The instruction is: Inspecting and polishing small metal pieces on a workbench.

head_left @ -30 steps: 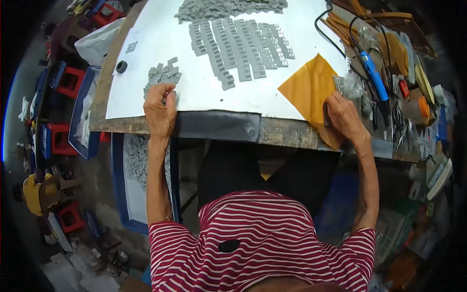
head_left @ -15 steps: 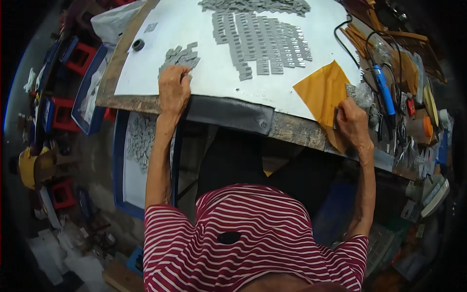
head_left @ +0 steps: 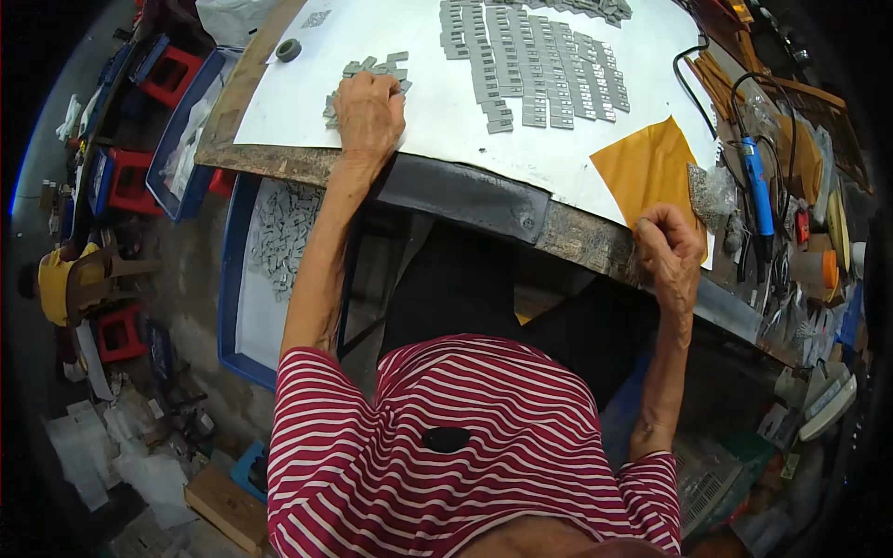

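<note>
My left hand (head_left: 369, 119) is curled over a loose heap of small flat grey pieces (head_left: 397, 73) on the white table sheet. Its fingertips are down among the pieces, so I cannot see whether one is gripped. At the table's front edge, my right hand (head_left: 672, 253) has thumb and forefinger pinched together; whatever lies between them is too small to name. Beside it is a creased orange-brown sheet (head_left: 651, 167), partly covered by that hand. Straight rows of similar grey pieces (head_left: 530, 70) lie farther off, between the two hands.
A dark ring-shaped roll (head_left: 288, 50) sits at the far left. Below the table edge, a blue tray (head_left: 244, 339) holds many grey pieces. On the right are a blue-handled tool (head_left: 757, 186) with cables, a speckled grey block (head_left: 698, 191) and clutter. Red stools (head_left: 130, 179) stand leftward.
The view has shifted, so the table sits farther right. My right hand has moved back from beside the speckled block toward the table edge. My left hand stays at the heap.
</note>
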Available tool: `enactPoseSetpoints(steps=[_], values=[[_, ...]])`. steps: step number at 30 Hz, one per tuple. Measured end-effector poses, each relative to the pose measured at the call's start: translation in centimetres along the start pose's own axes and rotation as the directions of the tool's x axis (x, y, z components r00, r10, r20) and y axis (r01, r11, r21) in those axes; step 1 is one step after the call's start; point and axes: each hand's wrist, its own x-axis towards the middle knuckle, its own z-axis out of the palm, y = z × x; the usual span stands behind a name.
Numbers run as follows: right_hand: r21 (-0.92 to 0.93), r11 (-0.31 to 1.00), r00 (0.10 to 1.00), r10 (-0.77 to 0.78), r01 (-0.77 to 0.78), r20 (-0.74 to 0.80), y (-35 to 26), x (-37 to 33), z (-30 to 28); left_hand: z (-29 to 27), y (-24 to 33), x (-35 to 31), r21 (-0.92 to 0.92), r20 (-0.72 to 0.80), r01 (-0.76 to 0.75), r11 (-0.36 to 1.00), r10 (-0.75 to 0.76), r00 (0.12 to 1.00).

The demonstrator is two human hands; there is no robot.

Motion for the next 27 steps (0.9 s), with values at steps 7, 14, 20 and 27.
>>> enactPoseSetpoints(steps=[7, 14, 20, 27], values=[[0.092, 0.996, 0.996, 0.002, -0.010, 0.091, 0.0, -0.2, 2.7, 0.9, 0.3, 1.0, 0.056, 0.051, 0.077, 0.995, -0.080, 0.995], [0.267, 0.959, 0.991, 0.064, -0.093, 0.114, 0.6, 0.4, 4.1, 1.0, -0.3, 1.6, -0.017, 0.056, -0.095, 0.995, 0.096, 0.994], [0.596, 0.792, 0.987, 0.049, -0.132, 0.154, 2.3, 1.4, 4.7, -1.0, 1.4, 2.0, -0.186, 0.195, -0.096, 0.978, 0.132, 0.972], [0.604, 0.791, 0.994, 0.043, -0.094, 0.098, 2.8, 1.4, 4.5, -0.3, 0.6, 1.8, -0.119, 0.312, -0.163, 0.979, 0.193, 0.930]])
